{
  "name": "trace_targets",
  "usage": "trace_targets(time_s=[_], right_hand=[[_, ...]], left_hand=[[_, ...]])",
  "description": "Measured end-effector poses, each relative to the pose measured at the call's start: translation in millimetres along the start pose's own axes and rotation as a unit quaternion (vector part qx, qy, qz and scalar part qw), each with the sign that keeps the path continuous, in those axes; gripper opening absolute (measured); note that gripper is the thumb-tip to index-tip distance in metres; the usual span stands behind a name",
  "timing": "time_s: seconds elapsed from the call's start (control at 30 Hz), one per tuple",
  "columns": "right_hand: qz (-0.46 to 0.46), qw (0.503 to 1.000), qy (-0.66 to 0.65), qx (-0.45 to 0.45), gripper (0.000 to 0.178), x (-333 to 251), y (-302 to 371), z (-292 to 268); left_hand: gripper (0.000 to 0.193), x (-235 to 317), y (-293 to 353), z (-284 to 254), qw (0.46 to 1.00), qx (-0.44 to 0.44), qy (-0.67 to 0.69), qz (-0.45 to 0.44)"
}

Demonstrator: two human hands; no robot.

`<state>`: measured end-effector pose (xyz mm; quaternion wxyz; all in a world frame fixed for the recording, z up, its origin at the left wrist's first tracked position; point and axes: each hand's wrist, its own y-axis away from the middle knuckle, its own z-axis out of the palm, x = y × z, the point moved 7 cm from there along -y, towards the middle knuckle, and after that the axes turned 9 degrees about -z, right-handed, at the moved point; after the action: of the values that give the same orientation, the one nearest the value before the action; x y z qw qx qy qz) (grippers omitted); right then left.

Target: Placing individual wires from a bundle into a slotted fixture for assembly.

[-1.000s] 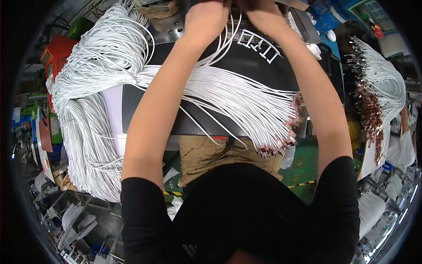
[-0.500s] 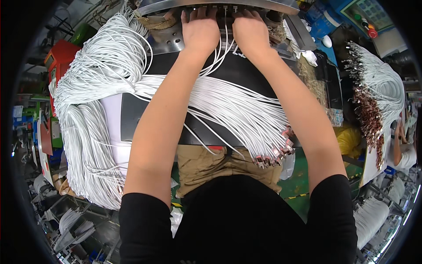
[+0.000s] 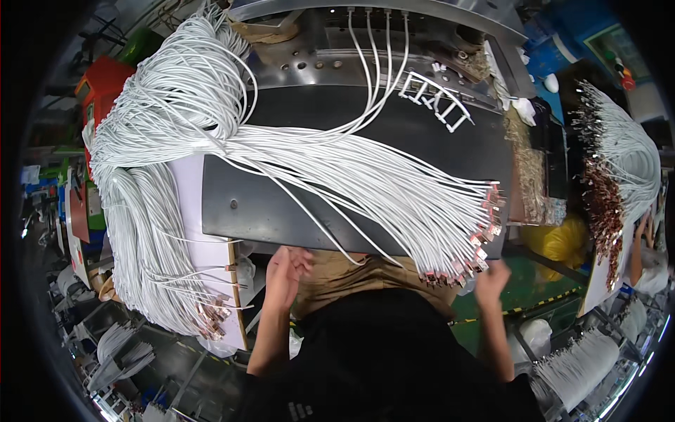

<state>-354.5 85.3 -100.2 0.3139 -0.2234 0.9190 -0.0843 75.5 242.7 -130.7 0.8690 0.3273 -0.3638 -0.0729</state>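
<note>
Four white cables (image 3: pixel 389 56) run up into one machine (image 3: pixel 450 15), top centre; one cable bundle (image 3: pixel 365 169) spans mid-frame on the black desk (image 3: pixel 295 105). Lower centre, left hand (image 3: pixel 284 273), grip loosely parted; lower right, right hand (image 3: pixel 491 283), grip can't be told.

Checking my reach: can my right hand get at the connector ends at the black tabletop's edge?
Probably yes: your right hand is close to the connector ends, and nothing visible covers them.
</note>
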Motion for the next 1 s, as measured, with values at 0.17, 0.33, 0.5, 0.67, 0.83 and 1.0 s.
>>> trace_targets(time_s=[0.17,0.33,0.5,0.67,0.83,1.0], right_hand=[[0.074,0.993,0.011,-0.088,0.03,16.3,64.5,58.5],[-0.153,0.977,0.068,-0.131,0.045,59.6,53.4,66.6],[-0.333,0.922,0.146,-0.137,0.058,93.4,59.7,71.7],[-0.333,0.918,0.129,-0.17,0.056,108.5,55.8,73.1],[-0.198,0.969,-0.013,-0.147,0.047,45.0,34.0,62.2],[0.157,0.934,-0.191,-0.26,0.028,10.8,-12.5,29.3]], left_hand=[[0.031,32.0,-6.7,-25.2,0.875,0.283,-0.375,0.116],[0.031,23.4,-9.0,-34.2,0.958,0.234,-0.138,0.097],[0.038,9.9,-18.7,-33.2,0.971,0.184,-0.095,0.121],[0.035,23.8,-9.7,-26.1,0.969,0.205,-0.108,0.09],[0.031,19.9,-7.9,-32.8,0.948,0.238,-0.174,0.117],[0.035,-26.2,-6.7,4.1,0.966,0.235,-0.026,0.102]])
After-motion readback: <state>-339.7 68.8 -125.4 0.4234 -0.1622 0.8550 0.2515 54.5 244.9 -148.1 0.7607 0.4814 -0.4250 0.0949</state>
